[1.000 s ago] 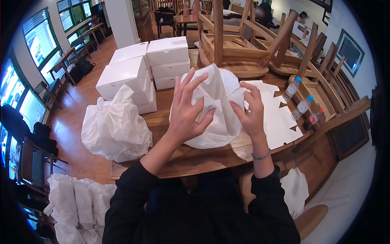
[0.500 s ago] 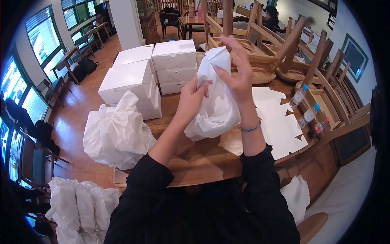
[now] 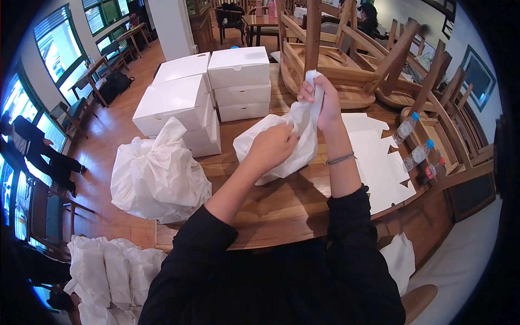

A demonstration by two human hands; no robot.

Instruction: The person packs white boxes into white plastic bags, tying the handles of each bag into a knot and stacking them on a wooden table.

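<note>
A white plastic bag (image 3: 292, 162) hangs in both my hands above the wooden table (image 3: 271, 216). My right hand (image 3: 326, 103) is closed round its gathered upper end, with some of the plastic showing above the fingers. Lower and to the left, my left hand (image 3: 273, 145) has its fingers curled against the bag's side, gripping the plastic. Left of my left forearm sits a full white bag (image 3: 157, 173) with a knotted top. Stacked white boxes (image 3: 238, 67) stand behind the bags.
Flat white cardboard (image 3: 368, 162) lies at the right, beside several bottles (image 3: 417, 155). Upturned wooden chairs (image 3: 346, 70) stand behind. More white bags (image 3: 116, 271) are at the lower left. One person (image 3: 40, 146) is at the left; another (image 3: 368, 19) sits at the back.
My right hand has closed round the bag's top. My left hand has moved down and right along the bag, which now slants. A person has come into view at the left.
</note>
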